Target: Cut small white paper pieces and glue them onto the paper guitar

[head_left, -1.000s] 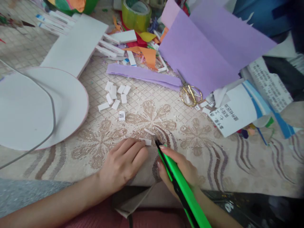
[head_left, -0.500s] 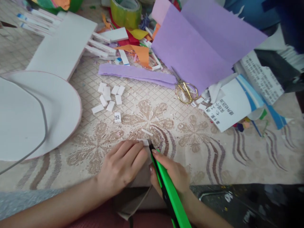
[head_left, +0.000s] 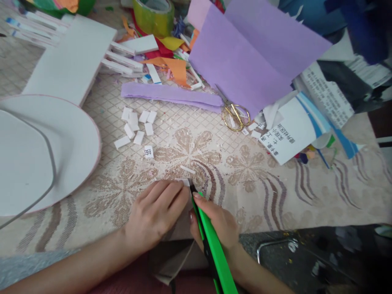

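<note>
My left hand (head_left: 159,212) presses a small white strip (head_left: 183,182) against the patterned tablecloth, fingers bent and close together over it. In my right hand (head_left: 219,222) is a green and black utility knife (head_left: 212,237), its tip touching the strip's right end. Part of the strip is hidden under my left fingers. Just beyond lies a thin white sliver (head_left: 187,169). Farther up and to the left are several small white foam-like pieces (head_left: 133,121) and one piece with a printed character (head_left: 148,152).
A rounded white board (head_left: 73,155) lies at the left, below a white slab (head_left: 72,57) with striped sticks. Purple sheets (head_left: 245,61), gold-handled scissors (head_left: 235,116), a tape roll (head_left: 153,18), colourful scraps and a printed paper (head_left: 290,132) lie farther back. The tablecloth's front edge (head_left: 306,228) is near.
The view has shifted slightly, so the back items sit a little farther left. Both hands, the strip and the knife keep nearly the same arrangement.
</note>
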Motion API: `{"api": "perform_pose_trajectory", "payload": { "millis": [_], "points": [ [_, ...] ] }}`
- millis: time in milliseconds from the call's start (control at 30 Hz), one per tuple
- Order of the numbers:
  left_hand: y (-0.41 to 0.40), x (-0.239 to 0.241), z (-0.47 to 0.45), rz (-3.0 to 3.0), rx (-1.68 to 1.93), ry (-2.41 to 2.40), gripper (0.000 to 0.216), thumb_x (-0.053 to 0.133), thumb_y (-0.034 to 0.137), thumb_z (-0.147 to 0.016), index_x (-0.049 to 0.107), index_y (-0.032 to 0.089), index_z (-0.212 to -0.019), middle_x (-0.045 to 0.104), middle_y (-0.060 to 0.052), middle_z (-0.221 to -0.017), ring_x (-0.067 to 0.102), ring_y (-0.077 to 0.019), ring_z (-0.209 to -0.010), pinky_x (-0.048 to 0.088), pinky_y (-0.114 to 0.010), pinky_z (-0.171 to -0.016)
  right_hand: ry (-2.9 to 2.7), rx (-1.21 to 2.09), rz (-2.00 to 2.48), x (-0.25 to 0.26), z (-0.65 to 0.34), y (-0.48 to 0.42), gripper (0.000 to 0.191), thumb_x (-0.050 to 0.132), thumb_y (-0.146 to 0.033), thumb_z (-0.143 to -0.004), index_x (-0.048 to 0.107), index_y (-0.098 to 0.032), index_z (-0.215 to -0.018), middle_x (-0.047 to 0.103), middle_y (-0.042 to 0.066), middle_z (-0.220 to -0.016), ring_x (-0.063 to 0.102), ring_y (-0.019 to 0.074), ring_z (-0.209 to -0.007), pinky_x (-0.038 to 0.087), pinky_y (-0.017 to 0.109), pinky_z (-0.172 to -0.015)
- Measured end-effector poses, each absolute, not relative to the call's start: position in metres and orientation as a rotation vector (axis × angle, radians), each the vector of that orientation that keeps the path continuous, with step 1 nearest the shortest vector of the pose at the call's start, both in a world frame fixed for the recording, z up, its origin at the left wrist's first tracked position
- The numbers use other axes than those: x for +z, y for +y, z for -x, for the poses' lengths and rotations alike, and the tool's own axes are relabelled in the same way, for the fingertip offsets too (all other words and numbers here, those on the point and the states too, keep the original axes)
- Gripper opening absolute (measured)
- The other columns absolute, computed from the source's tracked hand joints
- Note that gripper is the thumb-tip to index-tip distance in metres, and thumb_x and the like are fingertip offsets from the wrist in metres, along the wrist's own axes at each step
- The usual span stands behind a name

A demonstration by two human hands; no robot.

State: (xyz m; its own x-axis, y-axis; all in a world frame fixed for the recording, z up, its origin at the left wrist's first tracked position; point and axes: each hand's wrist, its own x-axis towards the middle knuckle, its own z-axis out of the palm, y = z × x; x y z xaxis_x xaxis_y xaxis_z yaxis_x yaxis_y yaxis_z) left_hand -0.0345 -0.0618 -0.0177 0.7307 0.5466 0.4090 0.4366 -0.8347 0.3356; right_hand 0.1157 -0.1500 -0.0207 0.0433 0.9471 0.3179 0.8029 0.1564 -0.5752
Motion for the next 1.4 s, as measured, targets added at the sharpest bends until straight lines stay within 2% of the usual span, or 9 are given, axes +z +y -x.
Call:
{"api": "perform_pose_trajectory", "payload": {
  "millis": [133, 333, 567, 800, 1033, 1233, 1400],
  "points": [
    [-0.063, -0.022, 0.037, -2.695, 0.777, 0.759, 0.023, 0.04, 0.012, -0.098, 0.062, 0.008, -0.1, 0.068, -0.01, -0.091, 0.063, -0.0205, -0.081, 0.056, -0.034, -0.068, -1.79, 0.307, 1.692, -0.023, -0.115, -0.152, 0.032, 0.046, -0.018, -0.09, 0.054, -0.018, -0.121, 0.074, 0.006, -0.077, 0.072, 0.0201, -0.064, 0.059, 0.029, -0.057],
    [-0.063, -0.027, 0.04, -2.682, 0.778, 0.756, 0.023, 0.044, 0.011, -0.096, 0.06, 0.005, -0.111, 0.068, -0.014, -0.108, 0.064, -0.0235, -0.092, 0.058, -0.038, -0.075, -1.798, 0.318, 1.674, -0.028, -0.115, -0.154, 0.038, 0.048, -0.018, -0.089, 0.049, -0.018, -0.127, 0.074, 0.005, -0.079, 0.072, 0.0205, -0.066, 0.059, 0.03, -0.059],
    [-0.058, -0.021, 0.042, -2.665, 0.788, 0.701, 0.024, 0.04, 0.011, -0.097, 0.06, 0.006, -0.109, 0.07, -0.014, -0.103, 0.066, -0.0226, -0.091, 0.06, -0.037, -0.073, -1.817, 0.329, 1.7, -0.027, -0.114, -0.155, 0.035, 0.045, -0.02, -0.091, 0.05, -0.017, -0.125, 0.073, 0.006, -0.078, 0.071, 0.0207, -0.066, 0.059, 0.031, -0.059],
    [-0.05, -0.018, 0.043, -2.68, 0.781, 0.636, 0.023, 0.044, 0.01, -0.094, 0.061, 0.008, -0.109, 0.07, -0.014, -0.102, 0.067, -0.0232, -0.09, 0.06, -0.037, -0.072, -1.748, 0.303, 1.703, -0.026, -0.106, -0.151, 0.042, 0.047, -0.017, -0.089, 0.049, -0.018, -0.131, 0.072, 0.005, -0.074, 0.07, 0.0209, -0.063, 0.057, 0.03, -0.056],
    [-0.049, -0.016, 0.043, -2.7, 0.768, 0.637, 0.023, 0.042, 0.012, -0.096, 0.062, 0.006, -0.106, 0.071, -0.014, -0.1, 0.066, -0.0234, -0.087, 0.059, -0.037, -0.07, -1.747, 0.259, 1.802, -0.026, -0.098, -0.15, 0.035, 0.043, -0.019, -0.088, 0.055, -0.017, -0.121, 0.069, 0.003, -0.065, 0.067, 0.0193, -0.054, 0.054, 0.028, -0.048],
    [-0.051, -0.019, 0.043, -2.708, 0.783, 0.617, 0.022, 0.044, 0.012, -0.095, 0.062, 0.005, -0.105, 0.07, -0.015, -0.099, 0.066, -0.0234, -0.088, 0.059, -0.036, -0.068, -1.719, 0.263, 1.799, -0.027, -0.095, -0.155, 0.038, 0.044, -0.018, -0.088, 0.052, -0.018, -0.125, 0.069, 0.003, -0.067, 0.067, 0.0193, -0.055, 0.053, 0.028, -0.049],
    [-0.051, -0.019, 0.044, -2.71, 0.779, 0.621, 0.023, 0.043, 0.012, -0.095, 0.063, 0.006, -0.106, 0.07, -0.015, -0.1, 0.065, -0.0233, -0.089, 0.06, -0.035, -0.069, -1.709, 0.263, 1.81, -0.028, -0.094, -0.156, 0.036, 0.044, -0.021, -0.088, 0.056, -0.018, -0.122, 0.069, 0.002, -0.064, 0.067, 0.0193, -0.052, 0.052, 0.028, -0.048]
  ]
}}
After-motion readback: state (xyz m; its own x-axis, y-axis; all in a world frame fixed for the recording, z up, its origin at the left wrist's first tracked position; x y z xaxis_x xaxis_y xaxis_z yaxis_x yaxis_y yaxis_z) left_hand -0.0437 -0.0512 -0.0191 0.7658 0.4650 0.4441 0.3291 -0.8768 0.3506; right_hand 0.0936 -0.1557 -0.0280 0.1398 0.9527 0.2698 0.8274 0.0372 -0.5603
